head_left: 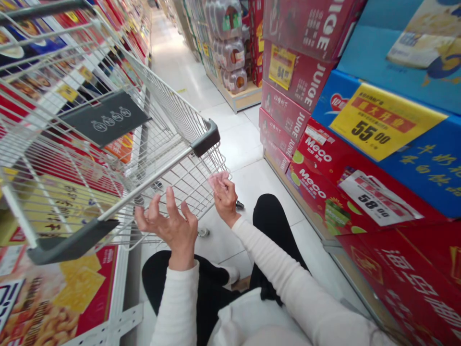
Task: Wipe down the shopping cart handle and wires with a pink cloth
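Observation:
A wire shopping cart [169,168] with grey plastic corner pieces stands at a slant in front of me. My right hand [226,202] is closed on a small pink cloth [218,179], at the cart's near right corner. The cloth lies against the wires there, or very close to them. My left hand [171,226] is raised beside the near wire side, palm partly up, its fingers apart and slightly bent. Nothing shows in it; whether its fingertips touch the wires I cannot tell. A grey panel [104,117] with white printing sits on the cart.
Stacked drink cartons [306,163] with a yellow price tag [387,120] rise close on the right. Packaged goods [61,293] fill the shelf at left. Bundled bottles [230,55] stand on a low wooden platform [245,98] beyond. A tiled aisle [173,62] runs ahead between them.

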`<state>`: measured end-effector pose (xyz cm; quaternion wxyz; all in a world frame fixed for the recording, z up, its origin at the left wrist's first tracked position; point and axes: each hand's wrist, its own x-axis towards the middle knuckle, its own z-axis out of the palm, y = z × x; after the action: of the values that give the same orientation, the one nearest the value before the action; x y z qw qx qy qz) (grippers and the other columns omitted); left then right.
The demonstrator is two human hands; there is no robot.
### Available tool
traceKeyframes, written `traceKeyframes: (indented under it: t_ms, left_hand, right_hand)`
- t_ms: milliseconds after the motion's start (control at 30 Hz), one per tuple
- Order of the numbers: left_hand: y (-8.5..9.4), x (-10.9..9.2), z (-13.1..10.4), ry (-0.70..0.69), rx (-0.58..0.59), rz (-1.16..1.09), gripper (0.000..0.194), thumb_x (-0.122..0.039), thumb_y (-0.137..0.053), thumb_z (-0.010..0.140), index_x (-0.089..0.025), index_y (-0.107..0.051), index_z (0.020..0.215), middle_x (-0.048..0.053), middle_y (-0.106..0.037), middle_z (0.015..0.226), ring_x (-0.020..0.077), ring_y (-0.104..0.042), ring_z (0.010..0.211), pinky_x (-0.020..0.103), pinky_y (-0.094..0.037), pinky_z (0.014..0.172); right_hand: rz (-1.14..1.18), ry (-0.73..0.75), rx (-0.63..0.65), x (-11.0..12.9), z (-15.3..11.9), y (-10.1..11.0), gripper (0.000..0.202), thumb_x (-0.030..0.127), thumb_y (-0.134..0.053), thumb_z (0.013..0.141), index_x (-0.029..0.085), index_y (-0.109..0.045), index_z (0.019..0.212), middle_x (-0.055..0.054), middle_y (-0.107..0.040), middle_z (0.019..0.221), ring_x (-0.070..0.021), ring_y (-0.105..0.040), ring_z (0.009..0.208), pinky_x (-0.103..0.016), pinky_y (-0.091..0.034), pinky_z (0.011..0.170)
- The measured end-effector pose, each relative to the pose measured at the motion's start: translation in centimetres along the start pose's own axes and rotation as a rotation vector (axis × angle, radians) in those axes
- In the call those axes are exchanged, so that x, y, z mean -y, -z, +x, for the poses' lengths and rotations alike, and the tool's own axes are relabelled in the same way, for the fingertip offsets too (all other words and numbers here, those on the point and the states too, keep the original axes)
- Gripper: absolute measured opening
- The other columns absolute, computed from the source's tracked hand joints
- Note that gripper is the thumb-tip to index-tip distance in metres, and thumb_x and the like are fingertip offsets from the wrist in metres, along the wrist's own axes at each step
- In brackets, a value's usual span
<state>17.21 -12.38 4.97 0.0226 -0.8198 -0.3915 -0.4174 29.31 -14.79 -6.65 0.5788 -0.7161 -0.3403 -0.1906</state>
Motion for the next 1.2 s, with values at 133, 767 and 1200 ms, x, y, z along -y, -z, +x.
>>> traceKeyframes:
  t_ms: [133, 767, 1200]
  left_hand:
    - [-0.1, 0.0, -0.1, -0.03, -0.013, 0.018, 0.051, -0.038, -0.058, 0.094, -0.02, -0.061, 0.142, 0.018, -0.045, 0.142, 0.0421, -0.018, 0.149, 0.068, -0.016, 0.125]
    - [0.0, -0.1, 0.0, -0.025, -0.01, 0.018, 0.053, -0.032, -0.062, 0.09, -0.02, -0.062, 0.141, 0.017, -0.045, 0.142, 0.0424, -0.02, 0.15, 0.067, -0.018, 0.125]
    - [0.0, -0.5, 0.2, 0.049, 0.046, -0.004, 0.054, -0.036, -0.06, 0.091, -0.02, -0.059, 0.142, 0.018, -0.043, 0.145, 0.0431, -0.017, 0.152, 0.07, -0.013, 0.125]
  right_hand:
    - [-0.06, -0.027, 0.011, -2.3, 0.8, 0.4, 0.037, 0.026, -0.051, 0.104, 0.028, -0.068, 0.138, -0.011, -0.07, 0.124, -0.0226, -0.068, 0.118, -0.039, -0.059, 0.106]
    - [-0.07, -0.121, 0.115, -6.7, 2.3, 2.5, 0.053, 0.01, -0.038, 0.1, 0.024, -0.058, 0.147, -0.009, -0.065, 0.146, -0.0163, -0.058, 0.139, -0.036, -0.052, 0.117]
    - [0.029, -0.326, 0.004, -6.0, -1.5, 0.7, 0.048, 0.008, -0.043, 0.097, 0.022, -0.069, 0.136, -0.013, -0.063, 0.123, -0.0201, -0.062, 0.121, -0.04, -0.056, 0.108]
